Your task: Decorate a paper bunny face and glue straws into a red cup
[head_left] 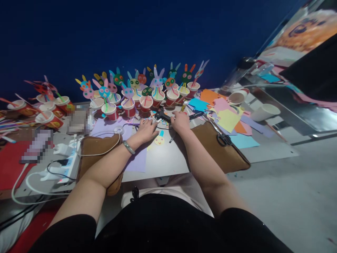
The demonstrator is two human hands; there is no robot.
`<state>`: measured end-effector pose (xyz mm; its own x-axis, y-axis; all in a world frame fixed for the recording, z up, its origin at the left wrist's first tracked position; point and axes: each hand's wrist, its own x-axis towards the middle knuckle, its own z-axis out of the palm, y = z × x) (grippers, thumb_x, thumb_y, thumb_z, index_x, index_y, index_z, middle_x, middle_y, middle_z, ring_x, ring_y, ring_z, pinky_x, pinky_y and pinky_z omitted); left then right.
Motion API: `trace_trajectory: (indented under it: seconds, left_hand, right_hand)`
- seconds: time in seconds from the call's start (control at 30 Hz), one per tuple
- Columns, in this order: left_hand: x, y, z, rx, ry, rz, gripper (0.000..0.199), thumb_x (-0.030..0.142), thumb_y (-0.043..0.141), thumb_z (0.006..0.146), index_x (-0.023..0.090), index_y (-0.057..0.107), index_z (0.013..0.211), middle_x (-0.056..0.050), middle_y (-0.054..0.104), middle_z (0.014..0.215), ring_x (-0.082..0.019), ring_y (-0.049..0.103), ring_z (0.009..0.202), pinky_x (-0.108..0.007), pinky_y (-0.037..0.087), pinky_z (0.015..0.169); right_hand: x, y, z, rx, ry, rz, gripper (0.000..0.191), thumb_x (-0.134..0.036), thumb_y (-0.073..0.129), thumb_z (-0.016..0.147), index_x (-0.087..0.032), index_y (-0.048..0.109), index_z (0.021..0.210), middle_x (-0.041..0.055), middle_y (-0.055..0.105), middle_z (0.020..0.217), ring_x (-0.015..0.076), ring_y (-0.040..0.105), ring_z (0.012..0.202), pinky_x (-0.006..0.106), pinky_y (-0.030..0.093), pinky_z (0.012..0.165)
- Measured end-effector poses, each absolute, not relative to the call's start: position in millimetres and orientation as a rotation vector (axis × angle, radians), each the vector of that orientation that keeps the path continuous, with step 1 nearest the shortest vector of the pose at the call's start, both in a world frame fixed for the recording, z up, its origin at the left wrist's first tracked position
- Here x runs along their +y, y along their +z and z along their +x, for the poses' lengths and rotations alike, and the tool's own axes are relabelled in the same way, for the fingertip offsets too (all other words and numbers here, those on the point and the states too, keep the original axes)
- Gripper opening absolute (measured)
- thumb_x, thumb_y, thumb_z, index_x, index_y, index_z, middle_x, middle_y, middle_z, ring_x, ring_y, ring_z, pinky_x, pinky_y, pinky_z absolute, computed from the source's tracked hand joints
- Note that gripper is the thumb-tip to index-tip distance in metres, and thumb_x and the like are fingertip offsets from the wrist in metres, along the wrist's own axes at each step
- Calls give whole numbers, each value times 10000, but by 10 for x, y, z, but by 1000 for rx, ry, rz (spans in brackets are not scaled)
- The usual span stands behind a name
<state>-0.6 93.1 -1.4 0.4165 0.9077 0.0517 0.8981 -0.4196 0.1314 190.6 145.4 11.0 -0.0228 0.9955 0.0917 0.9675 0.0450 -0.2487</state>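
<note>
Rabbits [158, 81] look finished, up in cups [172, 95] | yellow face [158, 140] loose between your forearms, one blue ear visible | your left hand [147, 130] spread | right hand [181, 121] by black tool [162, 115], can't tell grip

Along the back of the desk [163, 167], before the wall [168, 35], cups [129, 108] hold paper rabbits [158, 81]. A rabbit face [159, 139] lies between two pads [98, 149]; scissors [223, 138] rest on the right one. Paper sheets [229, 118] lie right, a power strip [71, 163] left.
</note>
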Motion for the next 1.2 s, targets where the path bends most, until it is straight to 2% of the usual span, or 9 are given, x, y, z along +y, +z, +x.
trace_trajectory:
  seconds: [0.13, 0.27, 0.47, 0.7, 0.87, 1.0, 1.2]
  left_hand:
    - [954, -23, -9, 1586, 173, 2603, 336, 321, 458, 993, 140, 701, 1137, -172, 681, 1183, -328, 552, 1206, -511, 287, 1089]
    - [963, 32, 0, 1614, 248, 2593, 337, 297, 444, 1003, 124, 717, 1095, -171, 701, 1127, -306, 595, 1139, -484, 304, 1052]
    - [972, 106, -15, 1526, 272, 2657, 407, 310, 411, 1024, 126, 765, 949, -155, 736, 985, -268, 651, 968, -447, 342, 956]
    - [988, 113, -8, 1488, 199, 2670, 404, 322, 445, 1005, 110, 785, 952, -180, 740, 975, -290, 664, 967, -438, 384, 904]
    - [996, 93, -23, 1461, 190, 2666, 393, 316, 443, 998, 122, 783, 965, -174, 744, 975, -290, 666, 969, -437, 401, 898]
    - [1002, 91, -38, 1468, 178, 2638, 402, 313, 432, 994, 125, 787, 969, -179, 742, 982, -282, 662, 944, -427, 406, 877]
    - [998, 117, -48, 1475, 205, 2616, 390, 302, 451, 969, 112, 788, 927, -188, 736, 948, -286, 662, 908, -425, 409, 857]
  right_hand:
    - [1644, 196, 1869, -2165, 136, -2100, 439, -256, 432, 972, -203, 650, 1349, 172, 703, 1271, 312, 651, 1159, 391, 490, 917]
    - [1916, 214, 1858, -2381, 114, -2071, 425, -296, 441, 986, -227, 659, 1345, 166, 711, 1283, 313, 673, 1174, 382, 519, 912]
    - [2189, 157, 1806, -2525, 40, -2007, 404, -297, 429, 997, -144, 692, 1264, 226, 721, 1233, 318, 692, 1158, 402, 531, 941]
    - [2392, 201, 1729, -2708, -86, -1901, 384, -205, 461, 971, -82, 688, 1255, 264, 720, 1215, 333, 682, 1194, 394, 524, 971]
    - [2495, 246, 1698, -2849, -98, -1804, 317, -160, 516, 931, -69, 753, 1121, 266, 729, 1198, 326, 683, 1193, 368, 514, 979]
    - [2504, 236, 1743, -2845, -94, -1813, 290, -217, 585, 908, -80, 755, 1098, 258, 737, 1178, 325, 705, 1129, 350, 527, 910]
    - [2317, 247, 1892, -2674, -141, -1831, 374, -346, 511, 974, -124, 643, 1244, 211, 735, 1187, 304, 712, 1054, 311, 480, 786]
